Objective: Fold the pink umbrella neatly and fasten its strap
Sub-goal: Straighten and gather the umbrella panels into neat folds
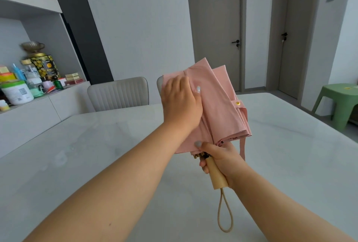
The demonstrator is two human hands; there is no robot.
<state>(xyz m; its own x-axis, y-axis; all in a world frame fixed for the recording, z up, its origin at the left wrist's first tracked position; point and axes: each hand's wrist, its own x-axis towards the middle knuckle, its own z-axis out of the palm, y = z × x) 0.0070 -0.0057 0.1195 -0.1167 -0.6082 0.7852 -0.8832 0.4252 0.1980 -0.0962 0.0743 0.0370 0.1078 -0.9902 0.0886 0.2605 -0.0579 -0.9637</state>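
Note:
The collapsed pink umbrella (217, 106) is held upright above the table, its canopy loose in flat pleats. My right hand (222, 158) grips the wooden handle (216, 174) at the bottom, thumb pressed on the lower edge of the fabric. My left hand (180, 102) clasps the left side of the canopy, fingers wrapped over a fold. The strap (237, 103) with its gold snap sticks out unfastened at the right edge, and a pink strip hangs down below it. A beige cord loop (224, 210) dangles from the handle.
A white marble table (96, 154) lies beneath my arms. A grey chair (118, 94) stands at its far side. The counter at the left carries several jars and tins (29, 79). A green stool (339, 102) sits at the right, with two doors behind.

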